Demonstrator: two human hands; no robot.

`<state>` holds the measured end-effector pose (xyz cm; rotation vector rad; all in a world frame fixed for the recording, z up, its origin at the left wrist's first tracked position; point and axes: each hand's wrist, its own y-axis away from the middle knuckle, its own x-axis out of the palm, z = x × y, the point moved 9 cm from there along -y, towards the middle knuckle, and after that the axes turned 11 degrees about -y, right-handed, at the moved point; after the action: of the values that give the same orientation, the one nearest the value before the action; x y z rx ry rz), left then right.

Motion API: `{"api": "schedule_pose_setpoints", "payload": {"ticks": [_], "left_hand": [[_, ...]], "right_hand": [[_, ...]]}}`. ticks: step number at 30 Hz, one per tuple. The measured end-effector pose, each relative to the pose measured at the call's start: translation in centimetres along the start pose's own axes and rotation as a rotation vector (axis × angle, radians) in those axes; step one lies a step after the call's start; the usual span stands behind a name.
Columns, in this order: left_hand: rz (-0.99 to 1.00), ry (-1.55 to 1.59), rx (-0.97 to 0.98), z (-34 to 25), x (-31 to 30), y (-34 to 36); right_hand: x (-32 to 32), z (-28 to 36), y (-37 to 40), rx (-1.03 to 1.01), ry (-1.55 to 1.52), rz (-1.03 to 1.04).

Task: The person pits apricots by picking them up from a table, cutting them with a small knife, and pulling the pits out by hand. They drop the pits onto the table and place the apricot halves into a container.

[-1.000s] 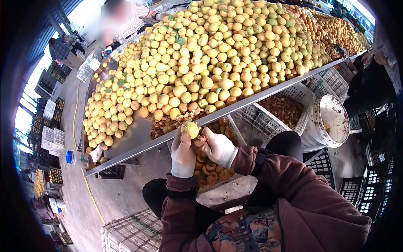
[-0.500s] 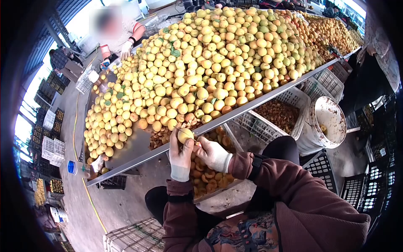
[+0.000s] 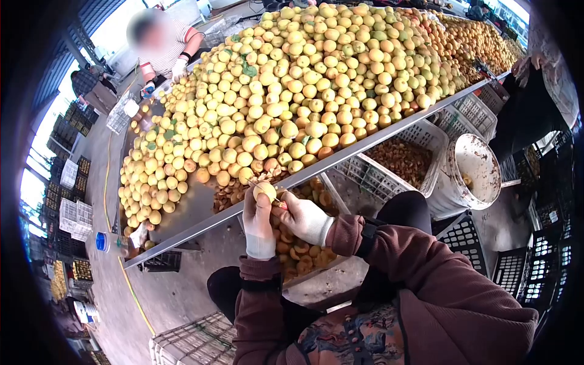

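My left hand (image 3: 259, 222), in a white glove, is closed around a yellow apricot (image 3: 264, 190) at the table's front edge. In my gloved right hand (image 3: 304, 218) is a small knife (image 3: 277, 199). Its thin blade lies against the apricot, and its handle is mostly hidden by my fingers. Just below both hands, a crate of halved apricots (image 3: 297, 254) stands under the metal edge. Beyond them, a large heap of whole apricots (image 3: 292, 91) covers much of the sloping metal table (image 3: 201, 201).
Brownish pits and scraps (image 3: 228, 196) lie on the table close to my left hand. To the right stand a white crate of brown pieces (image 3: 401, 161) and a stained white bucket (image 3: 477, 173). Across the table is a person in a striped shirt (image 3: 164, 52). A crate (image 3: 194, 340) is near my knees.
The view has shifted slightly. My hands stay together on the apricot, the right hand tilting a little, and the knife blade now shows more plainly across the fruit.
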<state>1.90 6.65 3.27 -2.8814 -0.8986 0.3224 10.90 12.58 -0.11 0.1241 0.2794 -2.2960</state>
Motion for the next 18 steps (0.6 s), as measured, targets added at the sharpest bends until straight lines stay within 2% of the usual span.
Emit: {"api": "schedule_pose_setpoints", "payload": {"ticks": [2, 4, 7, 11, 13, 14, 16, 17, 18], "left_hand": [[0.01, 0.009, -0.006, 1.0, 0.0, -0.2], [0.026, 0.121, -0.04, 1.7, 0.4, -0.3], [-0.018, 0.134, -0.074, 1.6, 0.7, -0.1], [0.02, 0.083, -0.129, 1.0, 0.9, 0.2], [0.007, -0.085, -0.091, 0.4, 1.2, 0.3], [0.01, -0.086, -0.094, 0.6, 1.2, 0.4], [-0.069, -0.406, -0.011, 0.2, 0.6, 0.6], [-0.082, -0.52, 0.09, -0.3, 0.6, 0.8], [-0.08, -0.521, 0.088, 0.0, 0.5, 0.9]], "right_hand": [[0.5, -0.5, 0.1, 0.042, 0.022, 0.043], [0.8, -0.9, 0.1, 0.01, -0.058, -0.019], [1.3, -1.9, 0.1, 0.071, -0.052, -0.03], [1.0, -2.0, -0.1, -0.012, 0.043, -0.031], [1.3, -2.5, -0.1, -0.031, 0.308, 0.021], [1.3, -2.8, -0.1, -0.027, 0.307, 0.02], [1.0, -2.0, -0.2, -0.071, 0.403, -0.003], [1.2, -2.3, -0.2, -0.014, 0.438, 0.05], [1.3, -2.4, -0.1, -0.011, 0.437, 0.05]]}}
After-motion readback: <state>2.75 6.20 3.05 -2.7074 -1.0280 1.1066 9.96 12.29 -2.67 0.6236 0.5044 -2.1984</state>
